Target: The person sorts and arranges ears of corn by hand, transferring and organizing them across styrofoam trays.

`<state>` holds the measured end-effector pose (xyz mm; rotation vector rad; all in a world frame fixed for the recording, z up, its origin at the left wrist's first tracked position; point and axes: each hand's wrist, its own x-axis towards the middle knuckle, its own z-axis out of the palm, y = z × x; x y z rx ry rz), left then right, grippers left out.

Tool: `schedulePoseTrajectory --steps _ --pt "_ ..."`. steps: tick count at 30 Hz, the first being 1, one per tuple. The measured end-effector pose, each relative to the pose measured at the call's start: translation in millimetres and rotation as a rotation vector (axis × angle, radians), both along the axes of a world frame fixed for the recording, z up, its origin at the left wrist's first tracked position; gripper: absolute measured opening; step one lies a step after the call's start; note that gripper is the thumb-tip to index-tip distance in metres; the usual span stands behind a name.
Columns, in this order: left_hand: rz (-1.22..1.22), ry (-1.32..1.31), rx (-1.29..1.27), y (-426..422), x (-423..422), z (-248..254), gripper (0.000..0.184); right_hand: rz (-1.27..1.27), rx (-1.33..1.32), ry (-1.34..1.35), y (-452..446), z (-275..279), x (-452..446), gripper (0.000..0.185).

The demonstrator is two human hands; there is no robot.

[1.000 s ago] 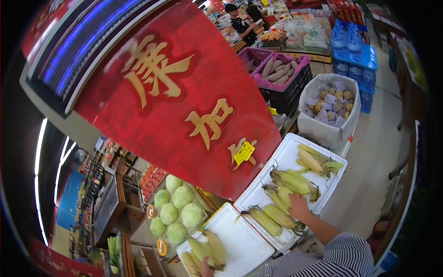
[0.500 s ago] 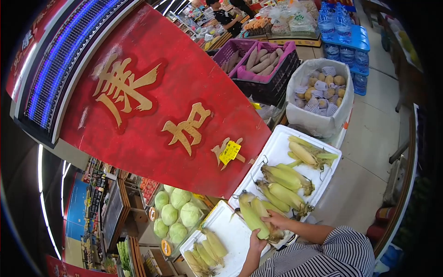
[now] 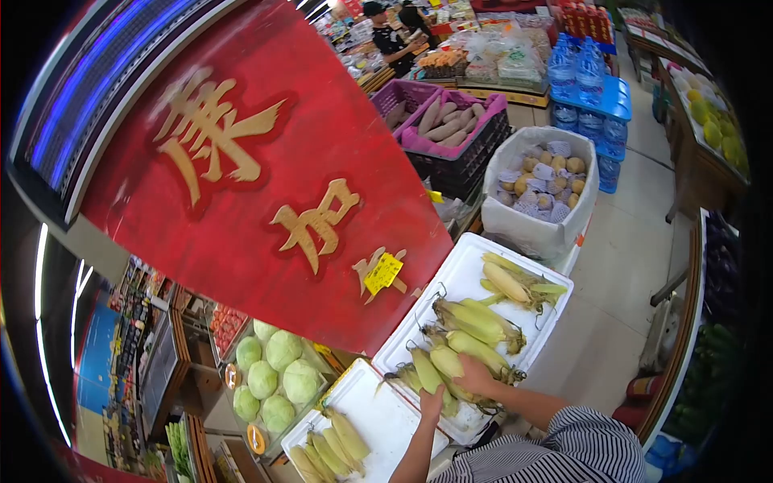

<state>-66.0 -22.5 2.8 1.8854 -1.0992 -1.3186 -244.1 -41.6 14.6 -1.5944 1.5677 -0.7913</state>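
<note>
"One left hand (image 3: 431, 401): pinching what?"
"It is curled on a long, pale-green, husk-wrapped corn ear (image 3: 425, 368); the right hand (image 3: 477, 378) covers the neighbouring ear (image 3: 445, 360), its grip I cannot tell."
"Where?"
"In or just above a white, rectangular foam tray (image 3: 459, 278)."

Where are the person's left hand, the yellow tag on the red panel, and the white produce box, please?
Left hand (image 3: 431, 402): head view, middle of the hand.
Yellow tag (image 3: 383, 274): head view, centre of its surface.
White produce box (image 3: 517, 229): head view, outer wall.

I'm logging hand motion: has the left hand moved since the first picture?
Yes: the left hand has gone rightward, from the left tray to corn on the right tray.
</note>
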Motion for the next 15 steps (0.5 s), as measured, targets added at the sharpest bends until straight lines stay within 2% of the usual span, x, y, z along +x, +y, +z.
schedulePoseTrajectory --steps 2,5,6,9,12,15 --pt "-0.129 -0.313 0.01 -6.2 -6.9 19.5 0.066 -0.017 0.008 0.027 5.1 7.8 8.8 0.073" --pt "-0.194 -0.555 -0.134 3.8 -11.4 6.5 0.074 0.001 0.006 0.134 14.9 20.8 20.4 0.068" --pt "-0.256 -0.64 -0.097 6.5 -11.4 17.1 0.073 0.012 -0.002 0.183 15.1 24.5 21.9 0.066" --pt "-0.249 -0.462 0.025 14.1 -3.5 28.6 0.072 0.043 -0.077 0.228 19.5 28.3 23.7 0.072" --pt "-0.357 -0.403 -0.203 31.5 24.7 -28.7 0.066 0.059 -0.09 0.369 21.5 23.9 25.3 0.076" --pt "-0.365 -0.175 -0.186 55.0 69.6 20.9 0.054 0.049 -0.02 0.245 25.3 8.3 21.9 0.078"
